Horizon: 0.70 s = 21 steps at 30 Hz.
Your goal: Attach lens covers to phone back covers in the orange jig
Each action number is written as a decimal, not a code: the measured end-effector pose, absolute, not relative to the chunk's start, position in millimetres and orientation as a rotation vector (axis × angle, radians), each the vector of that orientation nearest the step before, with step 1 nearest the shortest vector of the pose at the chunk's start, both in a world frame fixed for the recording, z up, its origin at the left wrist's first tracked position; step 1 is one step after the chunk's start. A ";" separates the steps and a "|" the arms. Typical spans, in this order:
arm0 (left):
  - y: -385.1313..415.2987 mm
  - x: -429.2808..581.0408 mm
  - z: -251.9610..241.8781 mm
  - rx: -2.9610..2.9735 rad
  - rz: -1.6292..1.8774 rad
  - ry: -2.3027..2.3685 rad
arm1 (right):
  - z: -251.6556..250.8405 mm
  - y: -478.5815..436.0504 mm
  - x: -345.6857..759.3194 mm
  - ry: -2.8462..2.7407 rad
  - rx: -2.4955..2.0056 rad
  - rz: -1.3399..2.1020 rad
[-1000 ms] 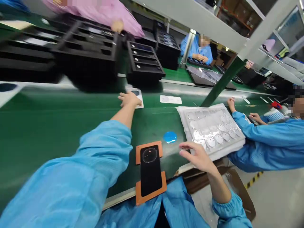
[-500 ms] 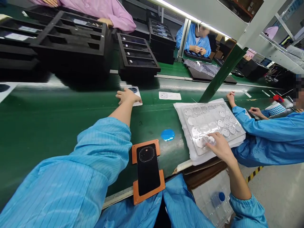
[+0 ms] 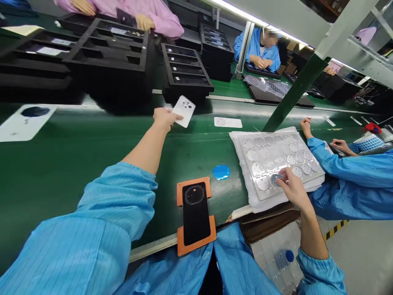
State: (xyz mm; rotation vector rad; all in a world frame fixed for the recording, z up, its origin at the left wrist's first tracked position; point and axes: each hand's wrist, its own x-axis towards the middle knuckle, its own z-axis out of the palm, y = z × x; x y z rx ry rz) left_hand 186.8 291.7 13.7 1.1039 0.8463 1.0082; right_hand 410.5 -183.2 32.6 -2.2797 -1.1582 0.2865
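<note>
My left hand (image 3: 166, 117) grips the edge of a white phone back panel (image 3: 185, 110) with camera holes, tilted above the green belt. My right hand (image 3: 293, 189) pinches a round grey-looking disc (image 3: 275, 179) at the front row of a clear plastic tray (image 3: 260, 153). Other round discs sit in several of the tray's pockets, and white sheets lie under it. Between my arms, a black phone panel (image 3: 195, 215) lies in an orange fixture (image 3: 196, 249) at the table's front edge. Beside it is a blue round film (image 3: 221, 172).
Another white panel (image 3: 227, 122) lies on the green belt (image 3: 107, 141), and one with a dark circle (image 3: 26, 123) is at far left. Black trays (image 3: 187, 82) stand behind. A green post (image 3: 294, 96) rises beyond the clear tray. Co-workers sit opposite and at right.
My left hand has lifted the white panel off the belt and tilted it. My right hand has pinched a disc and raised its edge from the tray. The view has shifted slightly left.
</note>
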 end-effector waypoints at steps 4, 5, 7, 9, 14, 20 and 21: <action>265.7 148.1 29.5 1.026 1.104 1.017 | 34.0 -162.9 353.7 -1.146 -1.945 0.486; 255.7 135.4 32.8 1.017 1.129 1.029 | 28.9 -152.0 338.2 -1.173 -1.869 0.549; 232.9 109.8 38.3 0.992 1.174 1.013 | 12.1 -125.6 306.3 -1.279 -1.760 0.566; 209.5 85.3 42.4 0.898 1.220 0.905 | -9.4 -98.1 274.8 -1.456 -1.684 0.383; 167.1 30.0 43.7 0.552 1.264 0.759 | -53.6 -61.7 222.7 -1.940 -1.549 -0.230; 124.4 3.9 18.0 0.200 1.234 0.662 | -62.7 -67.6 213.0 -2.157 -1.571 -0.445; 115.2 5.8 12.5 0.179 1.193 0.677 | -61.6 -68.0 212.4 -2.167 -1.571 -0.441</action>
